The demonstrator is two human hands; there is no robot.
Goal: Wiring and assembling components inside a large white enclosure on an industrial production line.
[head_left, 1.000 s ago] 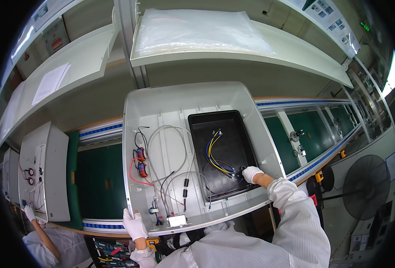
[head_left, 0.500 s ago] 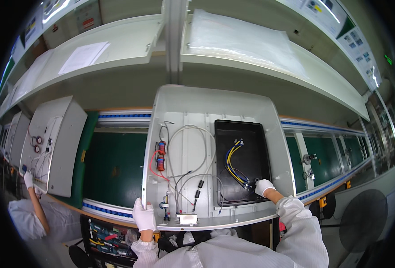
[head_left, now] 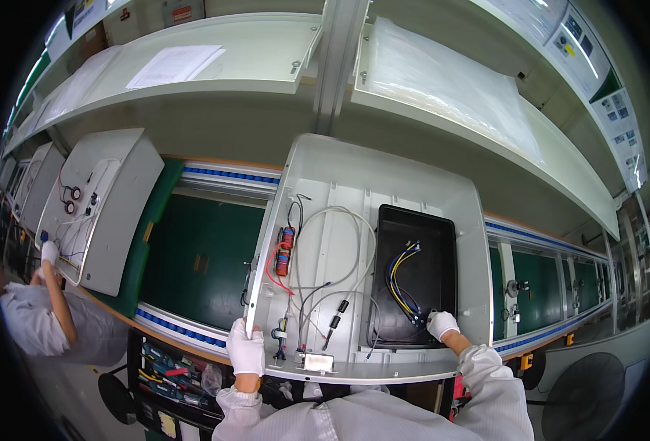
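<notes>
I have the left hand [head_left: 246, 350] clamped on the front left corner of the big grey box [head_left: 391, 163], which sits open side up on the green counter [head_left: 200, 264]. The right hand [head_left: 442, 325] is at the near right corner of the black tray [head_left: 417, 224], right by the lower ends of the yellow and blue cables [head_left: 395, 281]; its fingertips are too small for me to tell whether they are apart or together on anything. The tray lies in the right half of the box, with the cables bunched inside it. To the tray's left I see a looped grey cable [head_left: 339, 209], two red rings [head_left: 284, 252] one above the other, and a white block [head_left: 318, 362] at the front wall. Farther left, a co-worker's gloved hand [head_left: 49, 254] is at another grey box [head_left: 135, 213].
</notes>
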